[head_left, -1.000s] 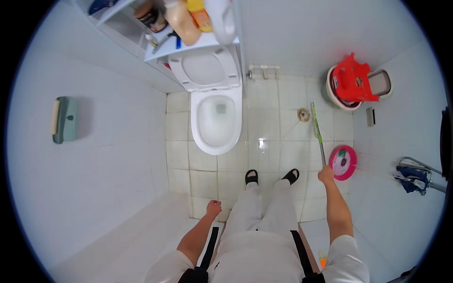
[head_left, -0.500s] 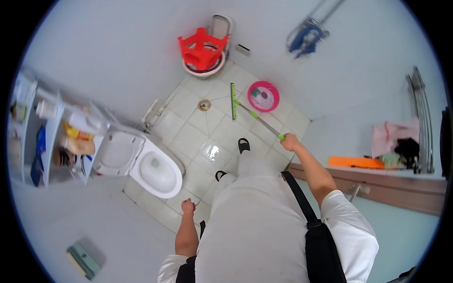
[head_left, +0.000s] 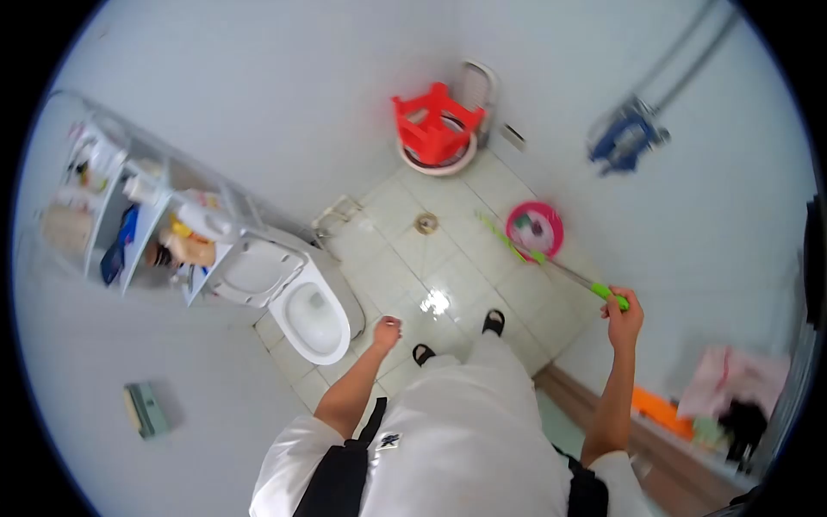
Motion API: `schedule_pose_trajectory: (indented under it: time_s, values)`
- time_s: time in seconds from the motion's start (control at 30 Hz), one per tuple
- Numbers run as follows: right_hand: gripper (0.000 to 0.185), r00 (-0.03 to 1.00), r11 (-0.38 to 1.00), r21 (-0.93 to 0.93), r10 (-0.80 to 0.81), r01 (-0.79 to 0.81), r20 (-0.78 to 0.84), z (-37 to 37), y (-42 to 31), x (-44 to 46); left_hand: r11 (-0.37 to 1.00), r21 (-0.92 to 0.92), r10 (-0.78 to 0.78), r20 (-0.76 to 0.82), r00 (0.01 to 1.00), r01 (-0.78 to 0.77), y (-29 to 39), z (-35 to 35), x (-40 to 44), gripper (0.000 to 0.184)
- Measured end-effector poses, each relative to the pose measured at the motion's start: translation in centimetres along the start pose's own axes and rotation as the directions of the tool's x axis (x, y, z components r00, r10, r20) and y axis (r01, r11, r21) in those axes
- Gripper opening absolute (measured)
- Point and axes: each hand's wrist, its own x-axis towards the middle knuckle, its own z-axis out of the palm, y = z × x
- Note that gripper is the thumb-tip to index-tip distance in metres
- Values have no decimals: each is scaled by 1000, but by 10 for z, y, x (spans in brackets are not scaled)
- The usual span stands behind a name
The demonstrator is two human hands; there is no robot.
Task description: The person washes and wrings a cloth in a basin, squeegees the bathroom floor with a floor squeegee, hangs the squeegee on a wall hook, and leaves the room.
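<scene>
My right hand [head_left: 624, 312] is wrapped round the green grip of a floor squeegee [head_left: 570, 274]. Its shaft slopes up and left across the near edge of a pink basin [head_left: 556, 245]. The squeegee's green blade end [head_left: 500, 234] is blurred, beside the basin's left side; whether it touches the tiles I cannot tell. My left hand [head_left: 388, 332] is closed in front of me, right of the toilet [head_left: 338, 338]; a small pale bit shows at its fingers, too small to name. Inside the basin some small items sit in whitish water or foam.
A floor drain [head_left: 425, 224] lies in the wet tiled floor [head_left: 388, 263]. A red stool [head_left: 435, 129] rests upside down on a bucket in the far corner. Shelves [head_left: 129, 220] with bottles stand left of the toilet. A shower fitting [head_left: 627, 138] hangs on the right wall.
My view has turned, so the room sits further right and lower. The squeegee blade has moved from near the drain towards the basin. My right hand has swung outward; my left hand has come forward.
</scene>
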Motion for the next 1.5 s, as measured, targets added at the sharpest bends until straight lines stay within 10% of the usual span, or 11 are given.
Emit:
schedule_pose_trajectory:
  time_s: [0.13,0.27,0.43,0.47,0.57,0.8,0.97,1.5]
  values:
    - [13,976,983,53,-182,176,121,71,-36,74,886,334,331,33,943,-322,99,61,-19,37]
    - [18,782,844,-20,-487,536,389,167,-103,101,788,156,589,91,803,-596,252,68,-78,48]
    - [29,546,684,242,-708,688,448,274,-222,95,312,239,947,-162,279,-920,379,28,-88,47]
    - [33,485,632,316,-760,708,432,294,-247,91,456,66,875,-216,434,-887,390,15,-84,36]
    - [47,361,486,541,-873,686,327,347,-313,74,354,-272,664,-601,445,-895,427,-58,-44,22]
    - [52,259,661,365,-651,656,713,469,-285,102,239,86,504,-862,48,-967,579,-383,-29,28]
    - [47,322,802,166,-407,574,855,509,-263,113,333,170,416,-909,-18,-927,680,-559,-4,39]
    - [37,412,843,83,-343,532,844,536,-224,145,455,92,412,-903,118,-886,777,-672,38,43]
